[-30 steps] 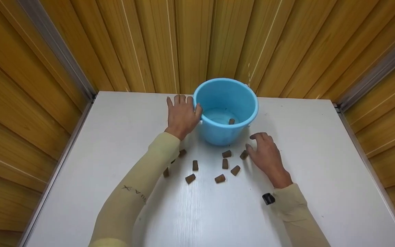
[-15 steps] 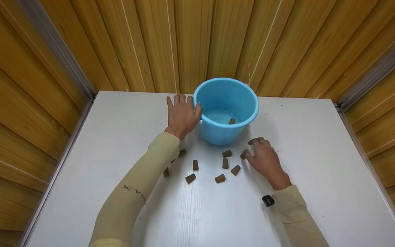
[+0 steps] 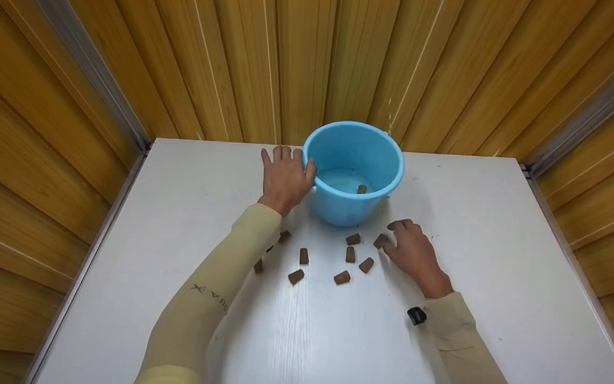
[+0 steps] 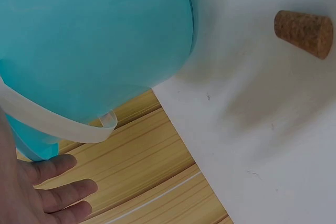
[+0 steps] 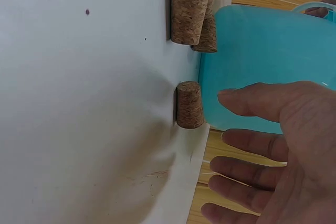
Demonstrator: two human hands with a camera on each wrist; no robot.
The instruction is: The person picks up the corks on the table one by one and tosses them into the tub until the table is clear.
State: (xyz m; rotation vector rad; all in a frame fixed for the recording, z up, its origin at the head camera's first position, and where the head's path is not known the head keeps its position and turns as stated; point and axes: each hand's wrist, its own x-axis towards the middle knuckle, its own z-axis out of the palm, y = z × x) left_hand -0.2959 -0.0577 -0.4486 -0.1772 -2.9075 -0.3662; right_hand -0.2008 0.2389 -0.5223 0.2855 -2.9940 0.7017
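A light blue bucket (image 3: 347,205) stands near the table's back edge, with one cork stopper (image 3: 362,189) on its floor. My left hand (image 3: 288,184) rests at the bucket's left rim, thumb over the edge and the other fingers fairly straight. Several tapered cork stoppers lie on the table before the bucket, some partly behind my left sleeve. My right hand (image 3: 413,253) hovers by the rightmost cork stopper (image 3: 380,241), its thumb overlapping that cork in the head view. In the right wrist view a gap shows between the spread fingers and this cork stopper (image 5: 189,106).
The white tabletop (image 3: 296,336) is bordered by wood-look panel walls (image 3: 301,64) at the back and sides. A pale bucket handle (image 4: 58,121) hangs beside my left hand. A small black device (image 3: 417,316) sits at my right cuff.
My right hand has come slightly nearer to me, its fingers lower beside the rightmost cork. The left hand and bucket keep their places; the head view shifts slightly.
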